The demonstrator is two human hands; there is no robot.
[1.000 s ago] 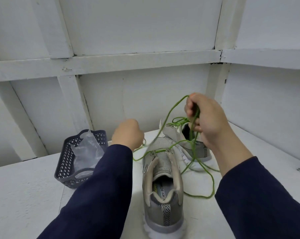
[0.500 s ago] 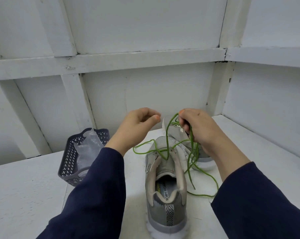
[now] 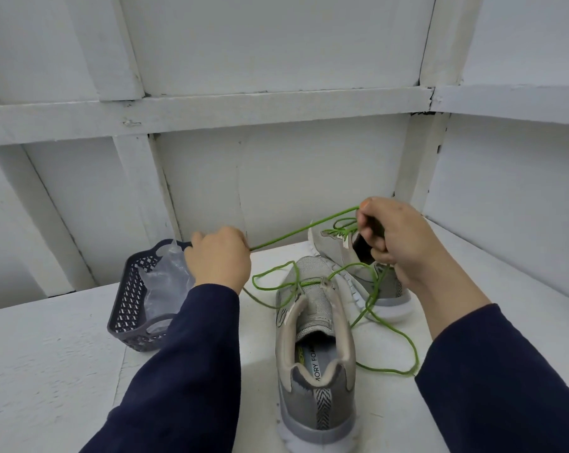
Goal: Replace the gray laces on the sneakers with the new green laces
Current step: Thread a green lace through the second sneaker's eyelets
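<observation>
Two grey sneakers stand on the white table. The near sneaker points away from me with its heel toward me. The far sneaker lies behind it at the right, partly hidden by my right hand. A green lace stretches taut between my hands. My left hand pinches one end of it above the basket's right edge. My right hand grips a bunch of the same lace over the far sneaker. Loose green loops trail over both sneakers and onto the table at the right.
A dark perforated basket with a clear plastic bag inside stands left of the near sneaker. White panelled walls close in behind and at the right. The white table stretches to the left.
My hands have moved apart. The left hand went left toward the basket and now pinches the lace, pulling it taut; the right hand shifted right and up over the far sneaker.
</observation>
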